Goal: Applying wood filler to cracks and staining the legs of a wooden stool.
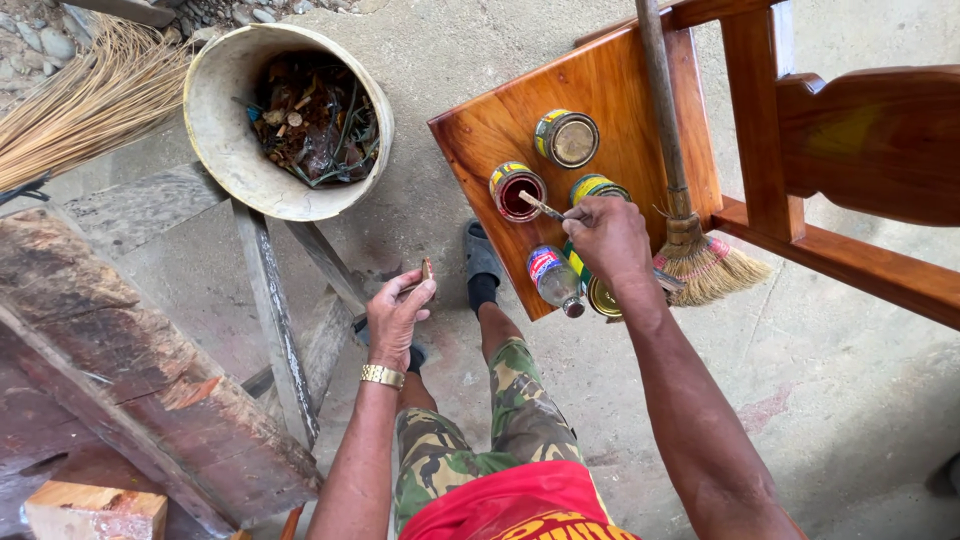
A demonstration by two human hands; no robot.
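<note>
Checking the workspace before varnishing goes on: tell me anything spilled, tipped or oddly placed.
A clear plastic bottle lies on its side at the edge of the glossy wooden seat, neck overhanging. A straw broom leans across the seat among the small tins. No spill shows.

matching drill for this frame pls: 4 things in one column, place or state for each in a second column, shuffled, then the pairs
Things:
1. open tin
2. closed tin
3. plastic bottle
4. bucket

Places or states:
A. lying on its side near the edge of the wooden seat
B. on the concrete floor, holding scraps and debris
C. lid on, standing farthest from the person
D. dark red liquid inside, a thin brush in the right hand over its rim

Pairs: 1-D, 2-C, 3-A, 4-B
</note>
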